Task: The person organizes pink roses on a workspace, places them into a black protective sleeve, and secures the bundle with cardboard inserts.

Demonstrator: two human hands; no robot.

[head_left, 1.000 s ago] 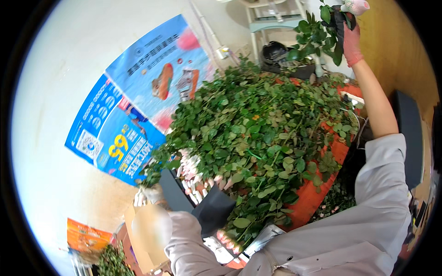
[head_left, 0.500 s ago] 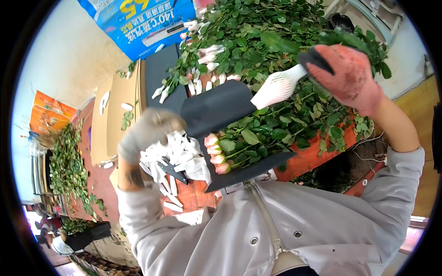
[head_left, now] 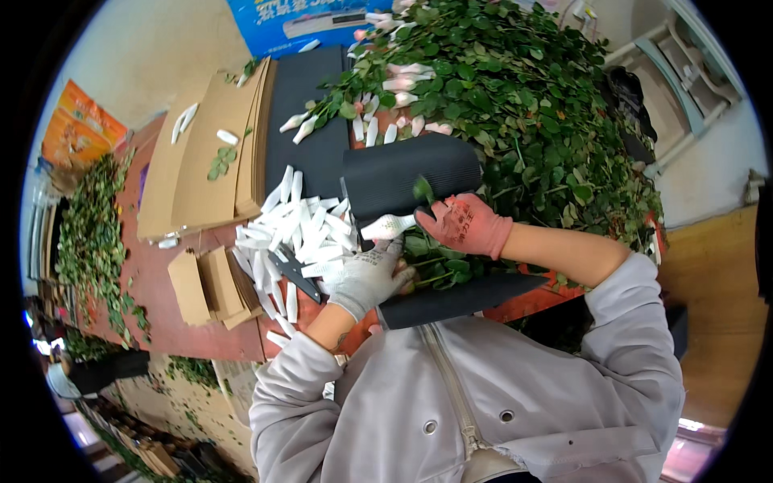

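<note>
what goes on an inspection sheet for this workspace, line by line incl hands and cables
surface: red table, largely covered
job's things: sleeved rose in hand; black wrap; rose pile
clutter: heaped white sleeves, black tool beside them; cardboard stacked left
hands: right hand gloved, gripping the rose below its bud; left hand gloved, close under the bud, grip unclear
cables: nothing seen clearly
surroundings: blue poster behind; orange bag far left; chair right
</note>
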